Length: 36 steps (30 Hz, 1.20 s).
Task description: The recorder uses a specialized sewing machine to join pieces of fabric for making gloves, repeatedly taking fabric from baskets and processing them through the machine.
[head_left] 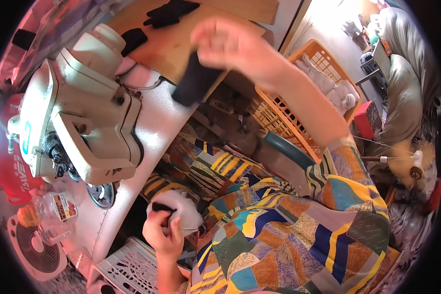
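My right hand [223, 44] is raised over the table's edge, blurred by motion, its fingers curled. A black fabric piece [196, 81] hangs from it beside the table. Low near my lap, my left hand [162, 228] is closed around a light grey fabric bundle [187, 215] with a black patch at its top. On the left stands a beige sewing machine [83, 112] on a pale worktop [157, 115]. More black fabric pieces [169, 14] lie on the brown board [220, 17] beyond it.
An orange plastic basket [314, 51] holding light grey fabric stands at my right, partly behind my forearm. At the lower left are a clear bottle [56, 215] with an orange cap, a small fan [36, 247] and a white plastic basket [132, 267]. A patterned cloth [289, 225] covers my lap.
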Motion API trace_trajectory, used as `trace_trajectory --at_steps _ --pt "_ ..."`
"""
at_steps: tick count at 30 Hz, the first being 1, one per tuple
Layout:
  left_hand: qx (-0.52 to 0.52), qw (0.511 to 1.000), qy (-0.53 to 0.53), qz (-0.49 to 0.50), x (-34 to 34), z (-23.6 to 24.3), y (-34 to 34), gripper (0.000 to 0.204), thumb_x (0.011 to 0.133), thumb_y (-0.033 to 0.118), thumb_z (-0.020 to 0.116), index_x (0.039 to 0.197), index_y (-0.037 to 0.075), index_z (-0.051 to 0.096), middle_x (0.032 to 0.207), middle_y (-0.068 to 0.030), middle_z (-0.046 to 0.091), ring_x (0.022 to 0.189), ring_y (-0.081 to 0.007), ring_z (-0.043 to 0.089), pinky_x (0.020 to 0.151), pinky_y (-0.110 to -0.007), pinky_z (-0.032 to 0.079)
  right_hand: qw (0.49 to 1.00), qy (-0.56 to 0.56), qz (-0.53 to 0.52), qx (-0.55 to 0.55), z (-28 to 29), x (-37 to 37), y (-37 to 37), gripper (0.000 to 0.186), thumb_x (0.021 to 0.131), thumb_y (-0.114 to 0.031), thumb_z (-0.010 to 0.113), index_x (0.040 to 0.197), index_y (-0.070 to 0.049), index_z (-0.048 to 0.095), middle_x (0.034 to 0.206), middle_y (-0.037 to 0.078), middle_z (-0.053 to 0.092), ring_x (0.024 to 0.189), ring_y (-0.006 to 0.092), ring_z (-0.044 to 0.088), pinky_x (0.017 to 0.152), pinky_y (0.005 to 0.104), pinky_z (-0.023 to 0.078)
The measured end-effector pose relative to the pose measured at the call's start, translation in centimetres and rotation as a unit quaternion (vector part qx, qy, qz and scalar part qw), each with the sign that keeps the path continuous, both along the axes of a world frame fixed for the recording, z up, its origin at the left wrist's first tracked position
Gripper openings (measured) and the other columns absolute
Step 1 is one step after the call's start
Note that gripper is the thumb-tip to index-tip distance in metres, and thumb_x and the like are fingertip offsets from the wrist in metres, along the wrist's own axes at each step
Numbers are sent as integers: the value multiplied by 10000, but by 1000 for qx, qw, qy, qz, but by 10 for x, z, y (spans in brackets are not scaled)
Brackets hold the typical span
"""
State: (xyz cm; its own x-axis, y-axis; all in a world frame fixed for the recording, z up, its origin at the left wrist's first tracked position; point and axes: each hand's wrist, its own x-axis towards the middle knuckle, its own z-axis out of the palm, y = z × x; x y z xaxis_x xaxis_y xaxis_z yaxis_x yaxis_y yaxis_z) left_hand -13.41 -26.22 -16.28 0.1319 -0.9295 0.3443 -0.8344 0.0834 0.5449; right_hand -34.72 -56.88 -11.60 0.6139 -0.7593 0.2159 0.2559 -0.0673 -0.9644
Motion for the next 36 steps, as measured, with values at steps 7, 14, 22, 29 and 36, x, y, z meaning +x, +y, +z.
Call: trace_trajectory --at_steps 7,14,22,29,36 --pt "86 903 402 -122 -30 -12 -82 434 997 353 442 1262 10 466 1167 -89 534 1018 -123 543 831 -250 455 905 22 273 327 -33 15 91 278 892 -90 650 1109 -64 477 982 15 600 919 73 586 792 198 468" --pt "198 472 855 -87 -35 -16 -63 375 983 342 498 1188 29 524 1062 -73 629 922 -127 621 808 -267 507 908 93 253 322 -45 34 92 223 916 -98 614 1103 -64 497 999 24 597 923 94 587 804 234 478" --pt "89 564 821 14 -28 -10 -36 379 958 291 559 1188 -8 519 1065 -107 640 935 -172 644 857 -321 526 978 64 35 -197 -15 37 118 235 875 -167 656 1058 -46 571 1024 73 610 904 151 588 777 281 461" --pt "-6 686 721 96 -45 -1 -32 364 960 295 533 1174 1 545 972 -114 641 809 -191 653 742 -338 561 863 69 19 -500 -14 29 133 478 794 -374 708 1099 -50 533 1069 133 604 837 306 622 682 387 520" --pt "127 592 796 3 -32 -30 -44 272 918 150 575 1138 -10 568 1020 -139 633 933 -264 603 813 -369 511 910 55 128 -390 -33 20 132 341 844 -164 652 1098 -90 437 814 73 622 711 317 616 567 403 468"
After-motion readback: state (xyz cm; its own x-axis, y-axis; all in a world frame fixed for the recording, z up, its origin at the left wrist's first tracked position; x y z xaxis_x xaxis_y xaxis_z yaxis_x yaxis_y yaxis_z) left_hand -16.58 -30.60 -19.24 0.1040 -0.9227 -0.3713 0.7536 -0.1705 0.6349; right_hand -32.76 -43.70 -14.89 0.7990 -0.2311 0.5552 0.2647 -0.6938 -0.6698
